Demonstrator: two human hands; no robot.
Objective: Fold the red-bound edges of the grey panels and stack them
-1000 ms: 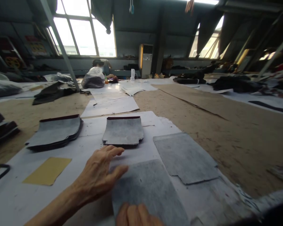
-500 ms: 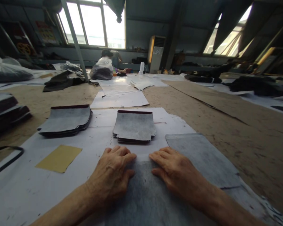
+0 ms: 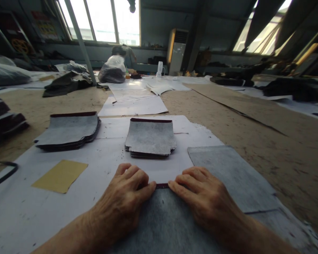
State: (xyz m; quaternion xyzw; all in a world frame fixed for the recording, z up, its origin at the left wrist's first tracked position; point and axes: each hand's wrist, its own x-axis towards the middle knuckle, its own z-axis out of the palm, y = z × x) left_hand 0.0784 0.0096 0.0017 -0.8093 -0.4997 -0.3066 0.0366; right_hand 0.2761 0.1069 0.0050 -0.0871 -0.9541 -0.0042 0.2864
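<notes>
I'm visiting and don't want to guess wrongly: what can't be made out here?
Head view:
Near end of the gray piece: cut off by the bottom edge.
Full length of its dark red edge: hidden by the left hand and right hand.
Rest of the black strip: cut off by the left edge.
Part of a person: hidden by the plastic bag.

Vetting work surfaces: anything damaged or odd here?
White paper under the middle stack: its right edge, beyond the flat gray panel, looks ragged, as if torn, while its far edge runs straight. Dark specks dot it.
</notes>
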